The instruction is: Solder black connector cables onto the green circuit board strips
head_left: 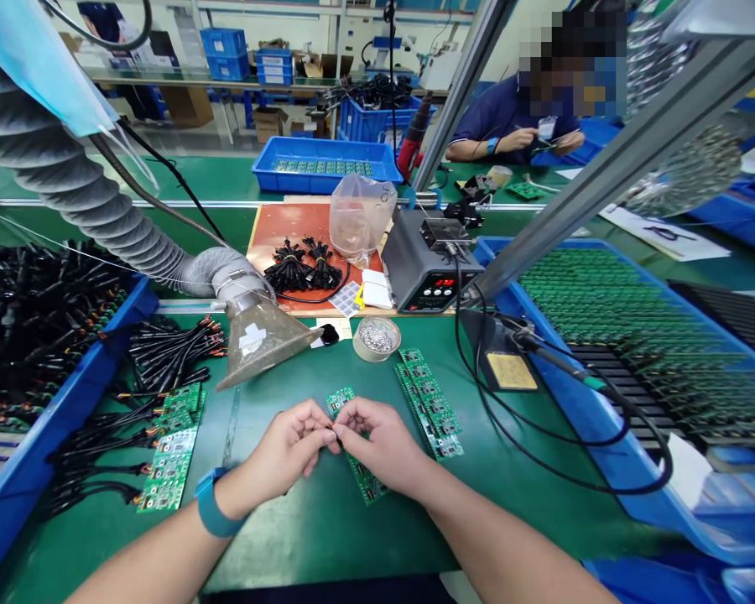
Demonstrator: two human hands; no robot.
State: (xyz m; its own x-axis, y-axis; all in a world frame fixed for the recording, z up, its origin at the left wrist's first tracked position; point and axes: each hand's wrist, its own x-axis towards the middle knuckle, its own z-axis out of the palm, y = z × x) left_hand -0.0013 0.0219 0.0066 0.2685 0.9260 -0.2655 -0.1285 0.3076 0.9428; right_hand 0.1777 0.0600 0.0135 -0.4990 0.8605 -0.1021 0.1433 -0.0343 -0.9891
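Fingertips pressed together, anything pinched unclear, left hand (286, 449) and right hand (383, 438) seemingly worked over the circuit board (365, 484) toward six o'clock; the next move likely needed steadiness.

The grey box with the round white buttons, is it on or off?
On: red digits glow on the front of the boxy, dark-grey soldering station.

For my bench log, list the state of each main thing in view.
Grey boxy soldering station: on, red display lit.
Black-handled soldering iron: resting in its holder.
Round pale tub: open, silvery contents showing.
Left blue plastic bin: open, heaped with black cables.
Right blue plastic bin: open, holding green boards.
Green circuit-board strip: partly hidden.
Left hand: fingertips pinched.
Right hand: likewise.
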